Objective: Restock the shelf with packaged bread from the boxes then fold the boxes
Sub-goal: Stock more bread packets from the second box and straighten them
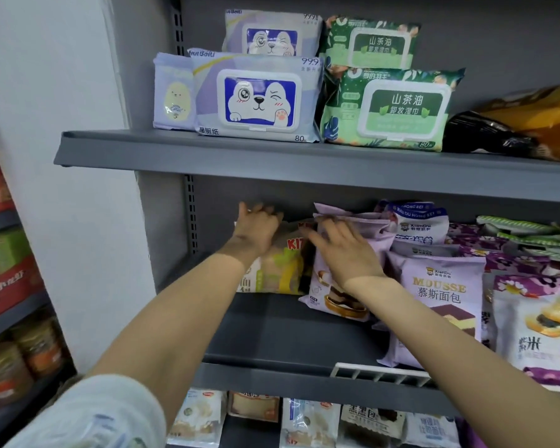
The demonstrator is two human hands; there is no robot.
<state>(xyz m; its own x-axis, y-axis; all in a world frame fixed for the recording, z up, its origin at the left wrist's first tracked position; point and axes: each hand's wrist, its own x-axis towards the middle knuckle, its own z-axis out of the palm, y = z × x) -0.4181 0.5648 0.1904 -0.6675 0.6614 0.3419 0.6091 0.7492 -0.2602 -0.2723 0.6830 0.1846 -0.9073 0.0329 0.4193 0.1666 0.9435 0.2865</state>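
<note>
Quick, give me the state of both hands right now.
Left hand: fingers curled over the top of the yellow-and-white bread packet.
Right hand: open, flat against the lilac bread packet.

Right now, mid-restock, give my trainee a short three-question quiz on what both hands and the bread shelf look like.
1. True or false: the left hand reaches to the back of the middle shelf, over the yellow bread pack.
2. Which pack does the right hand press with flat fingers?
A. the green wipes pack
B. the lilac bread pack
C. the Mousse bread pack
3. Fill in: the dog-face wipes pack stands on the ____ shelf.

Key
1. True.
2. B.
3. Top.
</note>
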